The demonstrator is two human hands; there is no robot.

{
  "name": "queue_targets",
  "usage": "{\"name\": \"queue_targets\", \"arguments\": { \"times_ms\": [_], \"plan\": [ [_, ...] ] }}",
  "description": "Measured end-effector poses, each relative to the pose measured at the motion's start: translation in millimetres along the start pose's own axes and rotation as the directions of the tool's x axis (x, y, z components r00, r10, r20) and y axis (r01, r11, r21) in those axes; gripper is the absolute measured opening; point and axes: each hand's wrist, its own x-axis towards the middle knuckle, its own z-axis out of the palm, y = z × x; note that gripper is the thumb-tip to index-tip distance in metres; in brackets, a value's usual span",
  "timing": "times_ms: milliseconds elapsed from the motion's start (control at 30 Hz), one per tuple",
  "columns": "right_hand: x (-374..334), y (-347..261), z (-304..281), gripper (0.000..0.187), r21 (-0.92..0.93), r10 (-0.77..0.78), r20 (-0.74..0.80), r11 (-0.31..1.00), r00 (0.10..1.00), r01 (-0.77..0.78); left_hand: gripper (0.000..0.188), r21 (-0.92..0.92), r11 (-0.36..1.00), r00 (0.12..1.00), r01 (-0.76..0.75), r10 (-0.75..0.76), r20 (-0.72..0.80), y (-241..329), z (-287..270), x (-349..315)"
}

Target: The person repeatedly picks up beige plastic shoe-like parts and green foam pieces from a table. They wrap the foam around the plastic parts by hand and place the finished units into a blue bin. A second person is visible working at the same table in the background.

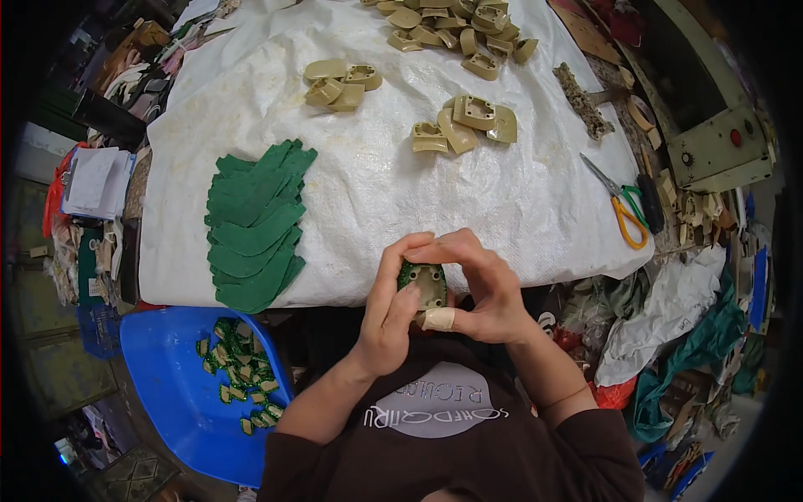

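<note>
We hold a small tan moulded plastic heel block wrapped at its rim in green glittery fabric [423, 284] between both hands, just off the near edge of the bench [535, 209], above our lap. Our left hand [391, 309] is closed on the block's left side, fingers curled over its top and thumb pressing its lower edge. Our right hand [485, 289] grips the right side, fingers arched over the top to meet the left fingertips; its thumb, wrapped in a beige bandage [437, 318], lies under the block.

The bench is covered with a white woven plastic sheet [376, 176]. On it, to our left, lies a fanned stack of green fabric cut-outs [255, 226]. Farther back sit clusters of bare tan plastic heel blocks: one group [339, 82], another [465, 124], and a larger heap at the far edge [456, 25]. A pair of scissors with orange and green handles [621, 205] rests near the right edge of the sheet. Below the bench on our left, a blue plastic chair seat [167, 376] holds small green glittery scraps [242, 372].
</note>
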Motion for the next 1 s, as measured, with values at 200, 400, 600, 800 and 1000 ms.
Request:
{"name": "queue_targets", "arguments": {
  "times_ms": [200,400,600,800,1000],
  "plan": [
    [-4,2,5,0.040,0.212,0.198,-0.036,0.959,0.980,-0.186,0.058,-0.034,0.996,0.996,-0.083,0.082,-0.036,-6,7,-2],
    [6,13,0,0.018,0.478,0.294,0.227,0.797,0.929,-0.369,0.082,0.208,0.950,0.972,-0.234,0.233,0.030,-11,13,2],
    [-6,12,18,0.022,0.408,0.194,0.066,0.890,0.979,-0.204,0.060,0.277,0.894,0.929,-0.353,0.371,-0.013,-15,11,3],
    [-17,3,34,0.034,0.592,0.291,-0.048,0.779,0.955,-0.207,0.044,0.196,0.941,0.916,-0.275,0.319,-0.243,-16,16,2],
    [-16,9,41,0.035,0.062,0.037,-0.201,0.998,0.979,-0.025,0.050,0.240,0.925,0.915,-0.294,0.346,-0.210,-15,18,0]
  ]
}}
